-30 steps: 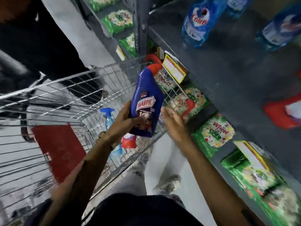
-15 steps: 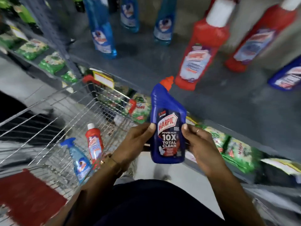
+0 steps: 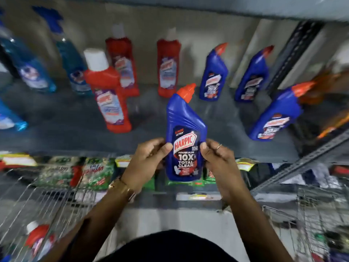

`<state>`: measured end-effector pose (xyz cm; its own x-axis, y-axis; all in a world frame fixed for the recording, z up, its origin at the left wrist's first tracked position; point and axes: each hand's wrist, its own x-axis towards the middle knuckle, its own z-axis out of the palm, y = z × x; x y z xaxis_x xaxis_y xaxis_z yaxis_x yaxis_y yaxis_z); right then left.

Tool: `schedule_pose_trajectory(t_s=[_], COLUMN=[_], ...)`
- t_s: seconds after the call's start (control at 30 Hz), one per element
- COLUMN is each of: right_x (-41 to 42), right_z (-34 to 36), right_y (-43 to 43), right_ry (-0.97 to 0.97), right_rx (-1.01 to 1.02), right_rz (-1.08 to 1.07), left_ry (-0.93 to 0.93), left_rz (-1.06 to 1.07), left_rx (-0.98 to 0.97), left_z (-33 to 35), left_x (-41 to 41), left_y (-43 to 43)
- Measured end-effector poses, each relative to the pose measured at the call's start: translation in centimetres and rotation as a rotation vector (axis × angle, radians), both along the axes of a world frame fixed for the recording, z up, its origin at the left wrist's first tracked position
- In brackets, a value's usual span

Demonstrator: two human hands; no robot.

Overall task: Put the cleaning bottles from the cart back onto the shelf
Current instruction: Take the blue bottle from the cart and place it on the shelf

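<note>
I hold a blue Harpic bottle (image 3: 184,137) with an orange-red cap upright in front of the grey shelf (image 3: 147,127). My left hand (image 3: 146,159) grips its left side and my right hand (image 3: 217,159) grips its right side, thumbs on the label. The bottle's base hangs over the shelf's front edge. On the shelf stand three similar blue bottles (image 3: 213,76), (image 3: 252,77), (image 3: 275,114), three red bottles (image 3: 110,99), (image 3: 121,65), (image 3: 168,67) and blue-liquid bottles (image 3: 28,69) at the left. A red bottle (image 3: 38,241) lies in the wire cart (image 3: 37,205) at lower left.
Green detergent packs (image 3: 75,173) fill the lower shelf below the yellow price tags (image 3: 243,163). A dark perforated shelf post (image 3: 290,55) rises at the right, with orange items (image 3: 324,86) beyond it. Another wire basket (image 3: 311,214) sits at lower right.
The view has swung from the cart to face the shelf. The blue bottle, first in my left hand alone, is now gripped by both hands and raised toward the shelf.
</note>
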<state>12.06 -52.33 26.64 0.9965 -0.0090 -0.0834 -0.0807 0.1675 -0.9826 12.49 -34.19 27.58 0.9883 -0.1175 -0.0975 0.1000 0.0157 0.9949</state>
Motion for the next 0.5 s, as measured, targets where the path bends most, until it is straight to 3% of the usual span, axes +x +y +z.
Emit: schedule_pose_trajectory(t_s=[0.2,0.5], right_x=[5.6,9.7], right_z=[0.1,-2.2], right_y=[-5.3,-10.3], right_ry=[-0.138,-0.191], right_rx=[-0.055,-0.154], right_rz=[-0.089,-0.144], left_ry=[-0.140,-0.186], left_rz=[-0.091,-0.099], left_rx=[-0.075,0.083], left_z=[-0.1,-2.8], left_x=[6.8,12.2], left_y=[-6.0,-11.2])
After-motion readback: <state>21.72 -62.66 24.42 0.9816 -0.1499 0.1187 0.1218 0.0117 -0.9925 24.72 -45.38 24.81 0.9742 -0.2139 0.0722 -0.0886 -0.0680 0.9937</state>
